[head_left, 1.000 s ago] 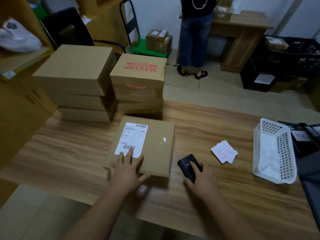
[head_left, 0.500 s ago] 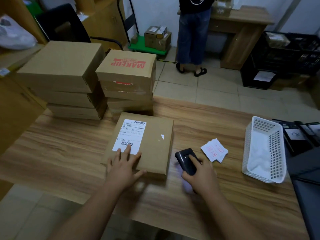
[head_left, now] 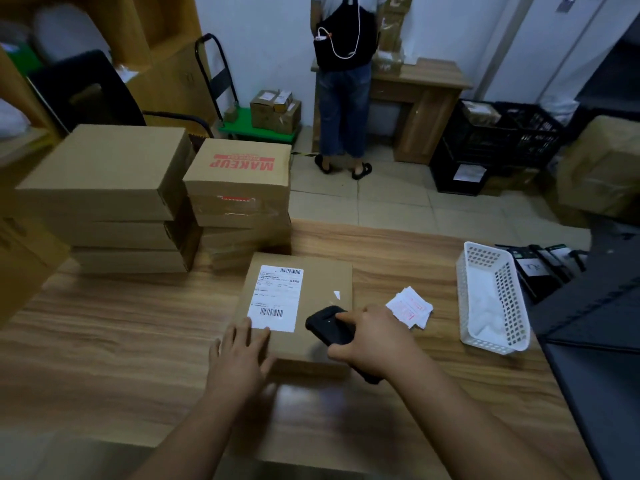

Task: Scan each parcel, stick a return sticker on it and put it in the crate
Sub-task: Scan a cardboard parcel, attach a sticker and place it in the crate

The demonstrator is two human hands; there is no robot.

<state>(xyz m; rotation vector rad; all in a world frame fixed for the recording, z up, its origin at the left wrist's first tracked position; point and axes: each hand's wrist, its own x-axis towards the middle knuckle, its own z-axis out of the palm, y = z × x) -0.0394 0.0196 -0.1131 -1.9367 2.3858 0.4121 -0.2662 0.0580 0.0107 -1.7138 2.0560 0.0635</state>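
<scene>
A flat brown parcel lies on the wooden table in front of me, its white shipping label facing up. My left hand rests flat on the parcel's near left corner, fingers spread, touching the label's lower edge. My right hand grips a black handheld scanner held over the parcel's near right part, its head turned toward the label. A small pile of white return stickers with red print lies just right of the parcel. A black crate stands on the floor at the back right.
Two stacks of brown boxes stand behind the parcel; the right stack's top box reads MAKEUP. A white perforated basket sits at the table's right, dark items beyond it. A person stands at a small desk across the floor.
My right hand picked the scanner up off the table and carried it left over the parcel. My left hand stayed on the parcel's near left corner. The camera tilted up.
</scene>
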